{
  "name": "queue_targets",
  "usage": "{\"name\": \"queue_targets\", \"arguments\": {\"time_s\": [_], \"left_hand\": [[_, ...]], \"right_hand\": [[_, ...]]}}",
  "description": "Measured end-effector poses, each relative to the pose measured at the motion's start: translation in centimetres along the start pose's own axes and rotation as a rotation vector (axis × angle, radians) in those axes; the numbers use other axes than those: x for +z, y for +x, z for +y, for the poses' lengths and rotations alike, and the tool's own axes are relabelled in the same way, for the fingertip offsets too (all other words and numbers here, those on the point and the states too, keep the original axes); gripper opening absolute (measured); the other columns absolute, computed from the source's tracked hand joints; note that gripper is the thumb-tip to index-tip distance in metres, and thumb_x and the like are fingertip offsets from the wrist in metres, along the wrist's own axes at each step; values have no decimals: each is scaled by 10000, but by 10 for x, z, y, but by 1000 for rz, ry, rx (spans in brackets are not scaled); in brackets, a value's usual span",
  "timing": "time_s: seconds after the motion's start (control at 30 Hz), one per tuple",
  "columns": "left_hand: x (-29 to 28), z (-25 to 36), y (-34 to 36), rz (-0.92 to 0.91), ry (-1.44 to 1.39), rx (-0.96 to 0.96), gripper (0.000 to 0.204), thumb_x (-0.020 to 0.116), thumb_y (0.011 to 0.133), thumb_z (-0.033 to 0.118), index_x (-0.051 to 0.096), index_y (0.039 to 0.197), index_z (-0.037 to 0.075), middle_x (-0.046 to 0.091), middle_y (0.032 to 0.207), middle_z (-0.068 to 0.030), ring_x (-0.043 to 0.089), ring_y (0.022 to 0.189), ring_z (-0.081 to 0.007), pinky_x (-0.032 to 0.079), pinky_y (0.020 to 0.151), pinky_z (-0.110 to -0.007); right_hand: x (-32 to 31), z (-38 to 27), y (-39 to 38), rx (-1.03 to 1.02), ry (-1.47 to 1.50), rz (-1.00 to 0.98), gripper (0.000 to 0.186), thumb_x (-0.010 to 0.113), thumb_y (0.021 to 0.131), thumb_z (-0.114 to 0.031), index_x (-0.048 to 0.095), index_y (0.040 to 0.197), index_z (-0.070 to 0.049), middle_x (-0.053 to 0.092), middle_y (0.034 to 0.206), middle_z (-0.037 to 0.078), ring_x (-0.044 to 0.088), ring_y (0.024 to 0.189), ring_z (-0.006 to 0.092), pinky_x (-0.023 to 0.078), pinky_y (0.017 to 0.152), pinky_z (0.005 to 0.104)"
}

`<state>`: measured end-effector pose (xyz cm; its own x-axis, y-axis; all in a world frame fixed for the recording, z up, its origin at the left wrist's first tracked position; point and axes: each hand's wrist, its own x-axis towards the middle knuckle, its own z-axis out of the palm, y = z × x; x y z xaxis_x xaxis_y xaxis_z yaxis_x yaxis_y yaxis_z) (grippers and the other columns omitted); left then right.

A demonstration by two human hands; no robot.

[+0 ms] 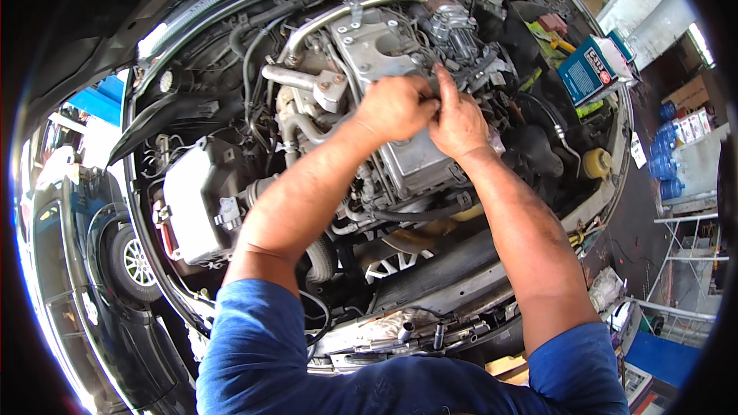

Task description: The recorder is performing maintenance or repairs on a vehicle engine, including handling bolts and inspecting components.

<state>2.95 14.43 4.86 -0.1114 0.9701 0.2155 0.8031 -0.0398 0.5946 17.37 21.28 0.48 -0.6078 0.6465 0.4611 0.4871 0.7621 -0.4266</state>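
Over the grey metal engine cover (423, 165), my two hands meet in the middle of the open engine bay. My left hand (393, 110) is closed, its curled fingers pressed against my right. My right hand (461, 124) has its index finger pointing away from me, while its thumb and other fingers bunch against the left hand. Whatever sits between the fingertips is hidden. Just beyond the hands lies a flat grey metal plate (365, 50) with bolts. Hoses, wiring and a bent metal pipe (315, 28) surround the engine.
Left of the engine stands a pale plastic box (196, 196). A blue can (590, 73) rests on the right fender side, above a yellow-capped reservoir (597, 163). Two sockets (406, 331) lie along the front edge, near the radiator (438, 275). A dark car (77, 261) stands at left.
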Motion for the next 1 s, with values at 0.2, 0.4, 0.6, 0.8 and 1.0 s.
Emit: {"name": "queue_targets", "arguments": {"time_s": [0.2, 0.4, 0.6, 0.8, 1.0], "left_hand": [[11, 13, 5, 49, 93, -168, 248, 618, 746, 268, 703, 895, 88, 696, 885, -169, 667, 844, -368, 522, 797, -460], [10, 13, 6, 36, 135, -218, 228, 569, 808, 207, 680, 942, 61, 686, 904, -205, 656, 859, -398, 510, 812, -478], [-59, -73, 17, 472, -358, -281, 196, 527, 850, 43, 678, 976, 37, 699, 877, -99, 651, 732, -220, 520, 689, -328], [-122, -204, 28, 720, -838, -591, 142, 631, 834, 52, 677, 957, 1, 602, 723, -30, 520, 548, -119, 432, 507, -251], [-118, -275, 73, 497, -631, -691, 79, 677, 799, 55, 671, 839, -13, 578, 654, -38, 511, 510, -149, 410, 493, -287]], "right_hand": [[5, 6, -3, -27, -50, 8, 815, 633, 737, -70, 273, 1464, -153, 669, 789, 174, 630, 744, 414, 493, 719, 501], [6, -7, -4, -48, -45, 1, 828, 662, 739, -105, 271, 1468, -128, 660, 800, 175, 637, 754, 386, 502, 706, 479], [7, -2, -5, -49, -13, 5, 706, 670, 829, -156, 303, 1429, -91, 693, 1013, 87, 638, 894, 332, 491, 820, 425], [7, -2, -2, 0, -50, -4, 607, 656, 844, -170, 387, 1384, -107, 689, 985, 90, 632, 873, 328, 491, 809, 430], [2, 3, -6, -3, -9, 20, 467, 601, 876, -200, 460, 1315, -129, 680, 989, 128, 646, 890, 356, 525, 783, 453]]}}
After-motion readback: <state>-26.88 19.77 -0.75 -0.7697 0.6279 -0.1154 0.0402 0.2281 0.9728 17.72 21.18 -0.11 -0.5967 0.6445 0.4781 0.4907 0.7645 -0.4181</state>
